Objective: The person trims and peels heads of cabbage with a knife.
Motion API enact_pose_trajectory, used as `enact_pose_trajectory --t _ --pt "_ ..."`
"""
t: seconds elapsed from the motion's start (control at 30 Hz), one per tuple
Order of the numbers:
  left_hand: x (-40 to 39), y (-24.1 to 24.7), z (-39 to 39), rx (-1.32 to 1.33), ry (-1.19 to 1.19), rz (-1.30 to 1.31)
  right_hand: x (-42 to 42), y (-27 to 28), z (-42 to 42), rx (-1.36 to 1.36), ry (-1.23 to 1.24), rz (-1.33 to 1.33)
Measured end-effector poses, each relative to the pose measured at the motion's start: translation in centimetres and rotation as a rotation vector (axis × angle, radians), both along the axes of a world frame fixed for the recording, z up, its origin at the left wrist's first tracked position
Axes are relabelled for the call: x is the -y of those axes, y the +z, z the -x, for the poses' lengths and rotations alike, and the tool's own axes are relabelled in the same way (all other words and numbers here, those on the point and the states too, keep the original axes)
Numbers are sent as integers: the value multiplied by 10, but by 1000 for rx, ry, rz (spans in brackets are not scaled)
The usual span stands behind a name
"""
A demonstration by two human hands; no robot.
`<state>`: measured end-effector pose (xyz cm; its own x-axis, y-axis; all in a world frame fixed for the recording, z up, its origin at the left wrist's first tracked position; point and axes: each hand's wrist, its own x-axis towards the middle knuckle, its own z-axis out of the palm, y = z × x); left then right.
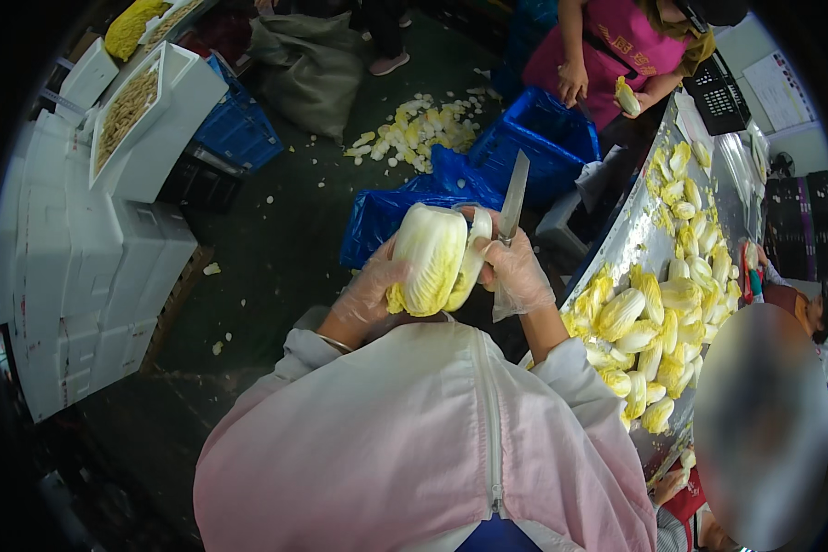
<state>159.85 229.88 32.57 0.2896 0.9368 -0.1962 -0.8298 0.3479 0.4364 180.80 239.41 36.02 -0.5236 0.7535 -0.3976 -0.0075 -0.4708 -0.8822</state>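
A head of napa cabbage [429, 257] rests in my left hand [371, 286], which wears a clear plastic glove and grips it from the left side. My right hand [517, 265], gloved the same way, holds a knife [516, 193] with its blade pointing up and away from me. The right fingers also pinch an outer cabbage leaf [474, 262] that stands partly apart from the head. The knife's handle is hidden in my palm. Just beyond my hands lies blue plastic sheeting [386, 221].
A metal table [728, 200] at right bears many cabbages [652, 324]. A blue bin [545, 138] stands ahead beside a co-worker in a pink apron [614, 48]. Trimmings [428, 131] litter the floor. Foam boxes [86, 255] are stacked at left; other people stand at far right.
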Motion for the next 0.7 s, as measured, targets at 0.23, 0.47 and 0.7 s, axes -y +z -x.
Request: enact_pose_trajectory --t 0.23,0.47,0.7 --pt "-7 -2 9 -121 91 -57 -6 -33 4 477 -35 -606" --pt "-1 -13 0 -340 185 -57 7 20 27 229 139 -383" --pt "0 2 5 -101 230 146 25 14 23 -226 101 59"
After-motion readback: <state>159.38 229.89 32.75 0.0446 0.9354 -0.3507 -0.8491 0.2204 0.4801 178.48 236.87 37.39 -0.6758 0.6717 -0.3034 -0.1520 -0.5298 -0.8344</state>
